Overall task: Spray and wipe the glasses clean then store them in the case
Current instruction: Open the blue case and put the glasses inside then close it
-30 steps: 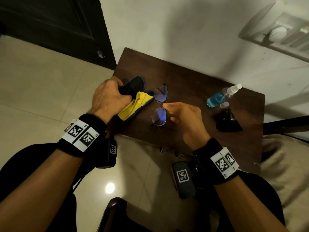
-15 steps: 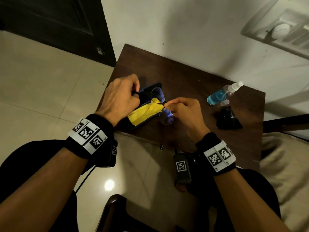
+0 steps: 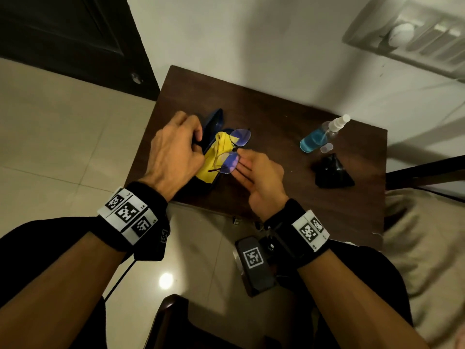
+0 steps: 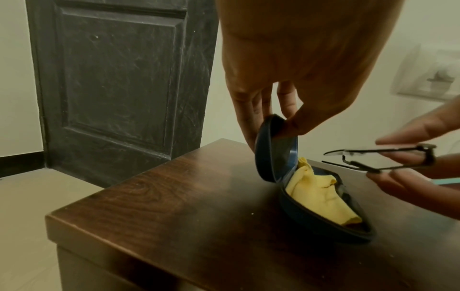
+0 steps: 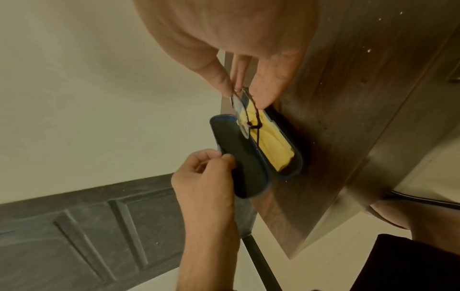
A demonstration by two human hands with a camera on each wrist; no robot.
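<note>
A dark blue glasses case (image 3: 214, 127) (image 4: 311, 214) (image 5: 251, 163) lies open on the brown table (image 3: 276, 117), with a yellow cloth (image 3: 214, 159) (image 4: 321, 195) (image 5: 273, 149) inside. My left hand (image 3: 176, 152) (image 4: 276, 106) (image 5: 209, 173) pinches the raised lid and holds it up. My right hand (image 3: 254, 172) (image 4: 408, 157) (image 5: 246, 86) pinches the folded thin-framed glasses (image 3: 232, 153) (image 4: 381, 159) (image 5: 245, 116) just above the cloth in the case. A spray bottle (image 3: 319, 136) with blue liquid lies at the right.
A small clear cap (image 3: 326, 148) and a crumpled black pouch (image 3: 332, 173) lie beside the bottle. A dark door (image 3: 75, 34) stands to the left, a white wall behind. A beige cushion (image 3: 427, 248) sits at the right. Tiled floor (image 3: 50, 134) lies below.
My right hand has carried the folded glasses leftward from the table over the open case. My left hand has shifted on the case and now holds its lid upright.
</note>
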